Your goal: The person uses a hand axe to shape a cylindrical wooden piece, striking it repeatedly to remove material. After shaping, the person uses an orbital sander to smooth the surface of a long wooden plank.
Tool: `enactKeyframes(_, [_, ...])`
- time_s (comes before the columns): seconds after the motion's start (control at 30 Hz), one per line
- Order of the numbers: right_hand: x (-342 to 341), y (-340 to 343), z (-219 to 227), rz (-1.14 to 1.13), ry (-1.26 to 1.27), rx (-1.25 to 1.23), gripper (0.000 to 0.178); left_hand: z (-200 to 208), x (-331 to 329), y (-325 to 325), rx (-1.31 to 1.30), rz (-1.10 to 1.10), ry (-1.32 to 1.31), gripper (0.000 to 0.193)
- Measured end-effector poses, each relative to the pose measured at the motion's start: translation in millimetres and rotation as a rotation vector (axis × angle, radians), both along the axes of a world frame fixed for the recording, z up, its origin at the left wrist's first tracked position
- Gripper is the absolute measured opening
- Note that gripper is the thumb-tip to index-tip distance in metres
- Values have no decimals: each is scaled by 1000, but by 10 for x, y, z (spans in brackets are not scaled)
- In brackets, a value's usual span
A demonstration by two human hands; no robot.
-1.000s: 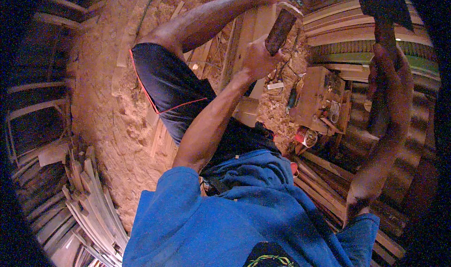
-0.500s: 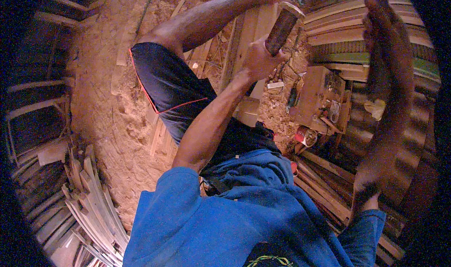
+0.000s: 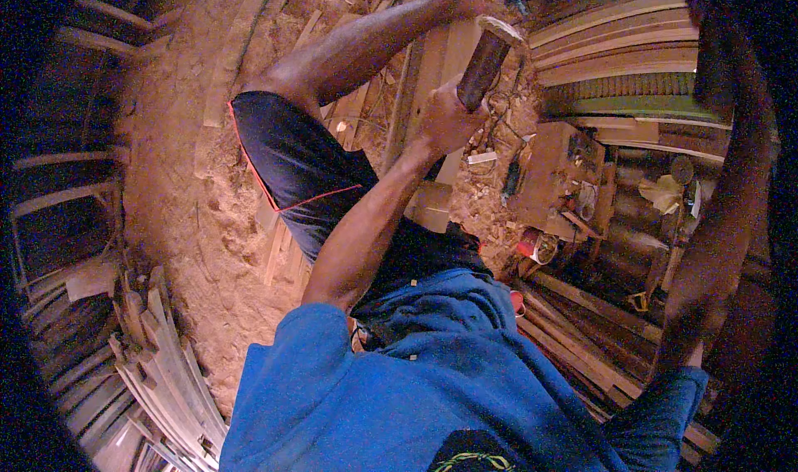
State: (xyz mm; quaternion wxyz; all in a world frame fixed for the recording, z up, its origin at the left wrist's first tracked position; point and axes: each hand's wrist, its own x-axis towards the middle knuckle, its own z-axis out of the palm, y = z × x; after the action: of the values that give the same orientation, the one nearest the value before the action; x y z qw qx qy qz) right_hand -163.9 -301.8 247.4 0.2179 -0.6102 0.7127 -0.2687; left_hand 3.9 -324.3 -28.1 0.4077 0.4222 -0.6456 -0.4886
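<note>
The left hand (image 3: 451,121) clasped the block (image 3: 485,66) near the foot (image 3: 459,0) — a loosened grip could have tipped it. Right hand (image 3: 720,61) — too dark to tell whether spread or clenched.

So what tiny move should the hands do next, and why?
Perhaps steady the brown piece with the left hand, because it grips the lower part, the pale top sticks out, and the right hand is raised by the picture's dark edge, too dim to tell what it holds.
</note>
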Motion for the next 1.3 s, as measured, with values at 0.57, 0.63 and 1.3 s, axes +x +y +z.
enactKeyframes(0.57, [-81, -97, -594, 317, -59, 113, 24, -202, 37, 116, -99, 27, 45, 26])
enactKeyframes(0.63, [-15, -121, -495, 193, -66, 124, 25, -219, 40, 120, -4, -22, 61, 26])
enactKeyframes(1.3, [83, 680, -214, -142, -133, 29, 31, 352, 101, 148, -56, 48, -1, 18])
